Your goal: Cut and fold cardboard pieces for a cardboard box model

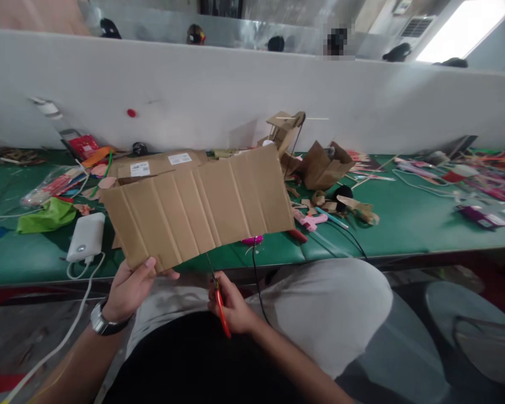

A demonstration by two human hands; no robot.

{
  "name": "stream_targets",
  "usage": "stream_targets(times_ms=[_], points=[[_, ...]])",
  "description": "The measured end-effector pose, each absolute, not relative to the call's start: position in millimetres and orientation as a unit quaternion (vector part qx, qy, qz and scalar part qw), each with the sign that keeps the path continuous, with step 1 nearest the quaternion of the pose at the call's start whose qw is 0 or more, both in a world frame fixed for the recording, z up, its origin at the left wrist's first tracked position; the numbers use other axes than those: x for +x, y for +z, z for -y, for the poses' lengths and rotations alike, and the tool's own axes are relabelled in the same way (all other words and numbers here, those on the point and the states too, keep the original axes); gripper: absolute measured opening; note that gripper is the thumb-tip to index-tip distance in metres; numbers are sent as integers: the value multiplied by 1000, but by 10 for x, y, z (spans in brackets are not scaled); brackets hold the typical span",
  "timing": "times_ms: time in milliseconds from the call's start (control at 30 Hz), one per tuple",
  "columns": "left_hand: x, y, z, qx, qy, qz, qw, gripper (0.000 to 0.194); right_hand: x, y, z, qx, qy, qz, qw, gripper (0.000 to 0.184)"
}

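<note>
My left hand (132, 289) grips the lower left edge of a cardboard sheet (202, 207), thumb on top and fingers underneath. The brown sheet is tilted above the table's front edge and shows several crosswise creases. In my right hand (233, 306) is a pair of scissors (222, 308) with red-orange handles. Its blades point up at the sheet's lower edge, near the middle; I cannot tell whether they touch or cut it. Behind the sheet lies a cardboard box (160, 163) with white labels, partly hidden.
On the green table (408, 224) a white power bank (86, 235) with a cable stands at left, beside a lime-green cloth (46, 216). A pink glue gun (313, 220), cardboard scraps (362, 209) and a small cardboard construction (326, 165) are right. A white partition (219, 95) rises behind.
</note>
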State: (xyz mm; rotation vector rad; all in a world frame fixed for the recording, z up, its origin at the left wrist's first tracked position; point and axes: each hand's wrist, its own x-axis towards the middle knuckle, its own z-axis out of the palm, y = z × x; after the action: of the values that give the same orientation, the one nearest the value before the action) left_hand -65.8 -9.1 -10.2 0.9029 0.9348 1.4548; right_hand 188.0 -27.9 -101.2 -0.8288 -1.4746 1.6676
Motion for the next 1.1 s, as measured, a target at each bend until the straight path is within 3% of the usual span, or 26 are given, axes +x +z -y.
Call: stream_targets(times_ms=[400, 700, 833, 1000, 1100], points=[[-641, -212, 162, 381, 516, -451, 621, 33, 1868, -1018, 266, -323, 674, 548, 376, 34], [-588, -111, -28, 365, 611, -403, 575, 29, 1926, -842, 251, -285, 683, 589, 326, 42], [-551, -126, -111, 387, 634, -353, 569, 42, 1923, -864, 253, -278, 689, 582, 330, 46], [-553, -181, -172, 367, 651, -371, 551, 23, 1909, -880, 267, -270, 719, 544, 338, 56], [-577, -208, -188, 367, 639, -396, 549, 24, 1899, -859, 269, -272, 724, 537, 338, 58]])
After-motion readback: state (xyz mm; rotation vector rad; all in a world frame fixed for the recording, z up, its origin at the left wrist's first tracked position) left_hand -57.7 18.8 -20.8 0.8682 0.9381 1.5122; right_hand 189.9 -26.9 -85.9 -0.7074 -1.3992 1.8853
